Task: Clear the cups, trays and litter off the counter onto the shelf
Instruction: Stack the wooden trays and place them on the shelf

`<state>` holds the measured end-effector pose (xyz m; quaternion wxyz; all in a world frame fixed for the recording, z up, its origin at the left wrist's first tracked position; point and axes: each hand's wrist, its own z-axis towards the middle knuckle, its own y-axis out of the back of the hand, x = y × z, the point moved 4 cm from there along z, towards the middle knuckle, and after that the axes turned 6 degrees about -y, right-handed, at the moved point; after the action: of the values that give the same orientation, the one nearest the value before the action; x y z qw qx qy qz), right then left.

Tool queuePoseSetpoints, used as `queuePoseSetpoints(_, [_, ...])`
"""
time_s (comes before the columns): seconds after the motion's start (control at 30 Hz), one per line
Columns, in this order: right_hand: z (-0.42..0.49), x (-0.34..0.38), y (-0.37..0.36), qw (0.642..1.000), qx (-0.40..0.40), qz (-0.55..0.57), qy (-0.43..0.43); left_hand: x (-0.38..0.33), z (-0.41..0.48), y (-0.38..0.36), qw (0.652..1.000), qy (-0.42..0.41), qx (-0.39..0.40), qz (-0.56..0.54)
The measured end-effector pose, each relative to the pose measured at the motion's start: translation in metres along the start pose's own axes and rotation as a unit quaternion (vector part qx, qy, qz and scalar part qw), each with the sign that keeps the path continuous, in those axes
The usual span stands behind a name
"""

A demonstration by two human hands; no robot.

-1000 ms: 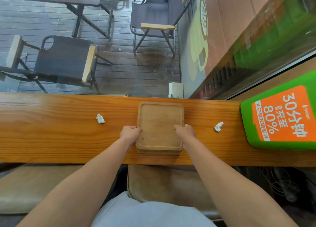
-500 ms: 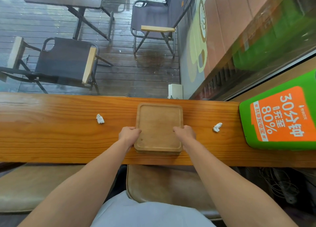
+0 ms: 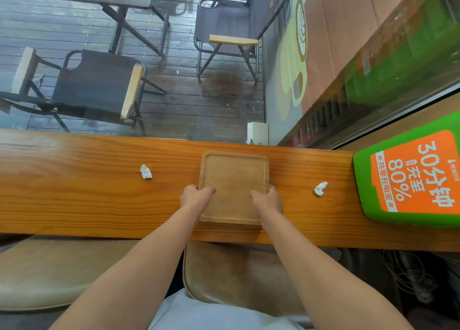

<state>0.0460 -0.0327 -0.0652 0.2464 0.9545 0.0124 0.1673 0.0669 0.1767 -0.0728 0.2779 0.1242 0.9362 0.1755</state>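
Counter [image 3: 74, 192]: long varnished wooden plank, bearing at its right end a green and orange printed sign [image 3: 410, 175], and at centre a stack of wooden trays [image 3: 234, 180] lying flat near the front edge. Left hand [image 3: 195, 197] and right hand [image 3: 268, 200]: each grip clenched on a side edge of the tray stack, thumbs over the rim. Litter: one crumpled paper wad [image 3: 145, 172] left of the trays, another [image 3: 320, 188] right of them, both apart from the trays.
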Motion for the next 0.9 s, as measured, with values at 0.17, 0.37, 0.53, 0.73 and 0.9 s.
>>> queuePoseSetpoints(0.17, [0.007, 0.005, -0.002, 1.0, -0.024, -0.005, 0.008, 0.0, 0.0, -0.008, 0.999, 0.031, -0.037, -0.018])
queuePoseSetpoints(0.37, [0.019, 0.002, 0.009, 0.998, 0.055, 0.038, -0.01, 0.006, -0.004, -0.011, 0.998, 0.057, -0.005, 0.04])
queuePoseSetpoints(0.53, [0.015, 0.002, 0.015, 0.986, 0.14, 0.094, -0.013, 0.005, -0.01, -0.005, 0.999, 0.024, 0.035, -0.004])
queuePoseSetpoints(0.73, [-0.016, 0.0, 0.037, 0.97, 0.197, 0.141, -0.003, -0.01, -0.041, 0.016, 0.996, -0.021, 0.084, -0.027])
queuePoseSetpoints(0.9, [-0.058, 0.008, 0.066, 0.96, 0.222, 0.161, 0.058, -0.045, -0.074, 0.033, 0.972, -0.111, 0.141, -0.154])
